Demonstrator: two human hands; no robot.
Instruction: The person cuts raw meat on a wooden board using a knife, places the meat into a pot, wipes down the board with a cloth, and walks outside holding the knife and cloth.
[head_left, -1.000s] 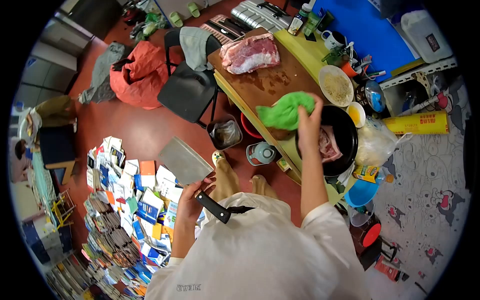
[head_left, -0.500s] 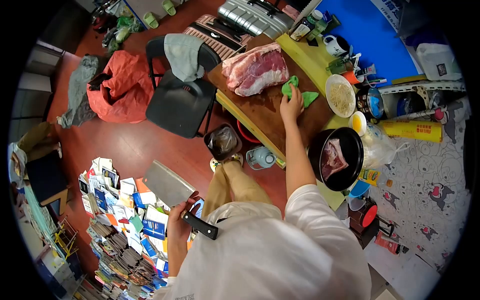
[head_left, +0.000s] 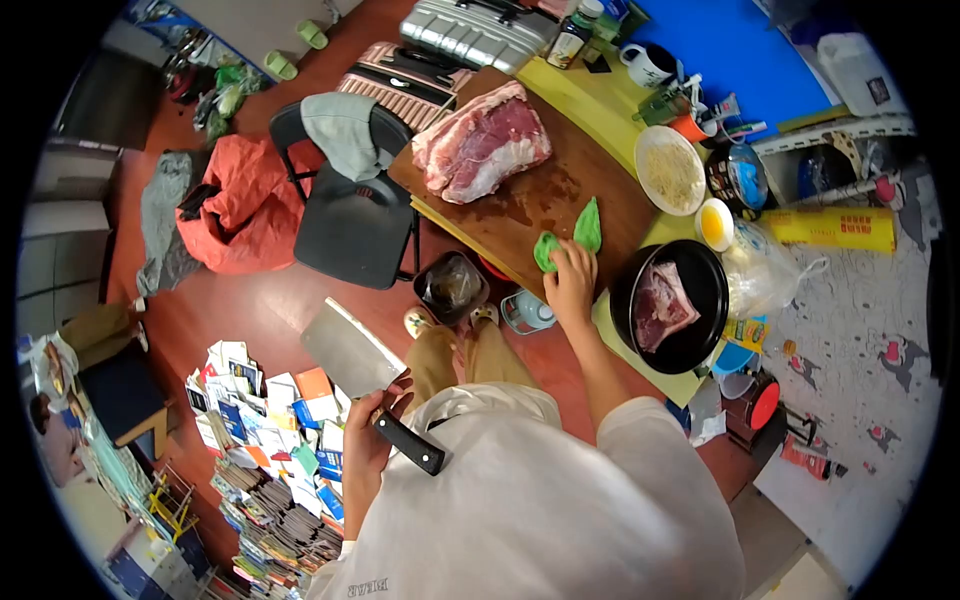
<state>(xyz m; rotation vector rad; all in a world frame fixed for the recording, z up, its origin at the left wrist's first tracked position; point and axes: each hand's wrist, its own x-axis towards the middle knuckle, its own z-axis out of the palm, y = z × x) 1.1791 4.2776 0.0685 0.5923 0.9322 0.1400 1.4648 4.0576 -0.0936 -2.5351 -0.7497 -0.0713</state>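
Note:
My left hand [head_left: 372, 428] is closed round a cleaver [head_left: 352, 350], near where the blade meets the black handle, and holds it over the floor in front of my body. On the brown cutting board [head_left: 500, 235], my right hand [head_left: 572, 284] presses a bunched green cloth [head_left: 590, 226] near the front edge. Part of the cloth is hidden under the fingers. A large slab of raw meat [head_left: 482, 142] lies on the far part of the board, apart from my hand. Wet marks show between them. Right of the board, a black pan [head_left: 711, 300] holds a smaller meat piece [head_left: 664, 306].
A bowl of pale shreds [head_left: 670, 170] and a small bowl with yellow contents [head_left: 715, 224] stand beyond the pan. A black chair [head_left: 352, 228] and a bin [head_left: 452, 288] stand left of the table. Books [head_left: 270, 420] are piled on the floor.
The green cloth, lifted above the board at first, went down beside the meat, and my right hand has since drawn it toward the board's near edge. My left hand keeps the cleaver.

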